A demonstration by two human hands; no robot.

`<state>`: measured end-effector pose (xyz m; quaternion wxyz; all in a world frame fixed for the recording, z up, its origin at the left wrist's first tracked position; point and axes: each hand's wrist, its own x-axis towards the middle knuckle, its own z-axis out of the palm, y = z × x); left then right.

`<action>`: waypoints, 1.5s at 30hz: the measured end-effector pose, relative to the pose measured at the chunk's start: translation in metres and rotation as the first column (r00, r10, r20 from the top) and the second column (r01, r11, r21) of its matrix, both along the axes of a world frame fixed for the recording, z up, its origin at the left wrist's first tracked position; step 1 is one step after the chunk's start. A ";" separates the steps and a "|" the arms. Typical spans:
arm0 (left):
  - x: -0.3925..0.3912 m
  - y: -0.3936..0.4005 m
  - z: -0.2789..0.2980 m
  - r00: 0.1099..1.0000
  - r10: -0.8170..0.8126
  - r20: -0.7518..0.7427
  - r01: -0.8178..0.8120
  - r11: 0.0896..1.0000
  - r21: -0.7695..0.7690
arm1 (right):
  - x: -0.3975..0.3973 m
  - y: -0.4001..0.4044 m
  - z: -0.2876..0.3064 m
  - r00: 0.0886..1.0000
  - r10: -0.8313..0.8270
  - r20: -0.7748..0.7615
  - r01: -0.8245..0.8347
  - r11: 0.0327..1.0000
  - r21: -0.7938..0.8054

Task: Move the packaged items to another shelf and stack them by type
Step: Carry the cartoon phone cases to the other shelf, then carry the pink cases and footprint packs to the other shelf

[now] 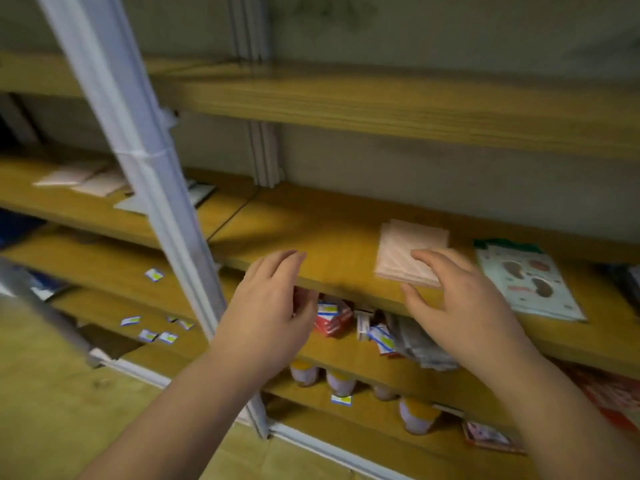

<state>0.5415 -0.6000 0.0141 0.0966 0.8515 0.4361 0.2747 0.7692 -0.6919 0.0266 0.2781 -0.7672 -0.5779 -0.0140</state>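
A stack of pale pink flat packets [408, 249] lies on the wooden shelf [332, 237] in front of me. My right hand [457, 299] hovers at the stack's near right corner, fingers spread, holding nothing. My left hand [270, 306] is open at the shelf's front edge, left of the stack and empty. To the right of the stack lies a white packet with brown printed shapes and a green top [526, 282]. More pink packets [83, 178] and a grey packet [138, 202] lie on the same shelf level to the left, behind the white post.
A white upright post [152, 188] crosses the left of the view. On the shelf below sit a red box [332, 318], small blue-and-white packs [379, 336] and clear bags. Lower down stand jars with yellow lids [415, 415]. Small labels [154, 274] dot the left shelves.
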 end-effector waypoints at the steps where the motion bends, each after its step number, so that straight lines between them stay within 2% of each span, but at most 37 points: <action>1: -0.022 0.005 0.002 1.000 0.018 -0.005 -0.018 1.000 0.008 | -0.019 0.010 0.000 1.000 0.017 0.001 -0.017 1.000 -0.005; 8: -0.164 0.044 0.005 0.992 0.127 -0.024 -0.126 0.991 0.050 | -0.146 0.078 0.001 0.993 0.121 -0.003 -0.121 0.992 -0.017; 12: -0.222 0.065 0.003 0.980 0.198 0.019 -0.198 0.980 -0.002 | -0.209 0.110 -0.001 0.973 0.231 0.000 -0.231 0.973 -0.021; 19: -0.273 0.115 -0.014 0.951 0.304 0.063 -0.300 0.951 -0.070 | -0.288 0.188 -0.013 0.902 0.430 -0.036 -0.430 0.903 -0.011; 25: -0.312 0.179 -0.010 0.929 0.370 0.031 -0.364 0.925 -0.109 | -0.339 0.278 -0.015 0.874 0.484 -0.046 -0.482 0.875 0.049; 28: -0.331 0.213 -0.003 0.915 0.404 0.018 -0.401 0.913 -0.077 | -0.364 0.320 -0.012 0.856 0.511 -0.081 -0.507 0.859 0.065; 34: -0.356 0.284 -0.004 0.908 0.418 0.022 -0.415 0.906 -0.078 | -0.397 0.382 -0.012 0.877 0.474 -0.082 -0.471 0.880 0.052; 42: -0.399 0.409 -0.015 0.974 0.225 0.030 -0.221 0.969 -0.114 | -0.433 0.460 -0.014 0.940 0.334 -0.072 -0.337 0.941 -0.029; 45: -0.423 0.467 -0.017 0.976 0.218 0.014 -0.213 0.965 -0.153 | -0.452 0.481 -0.014 0.964 0.254 -0.083 -0.257 0.966 -0.032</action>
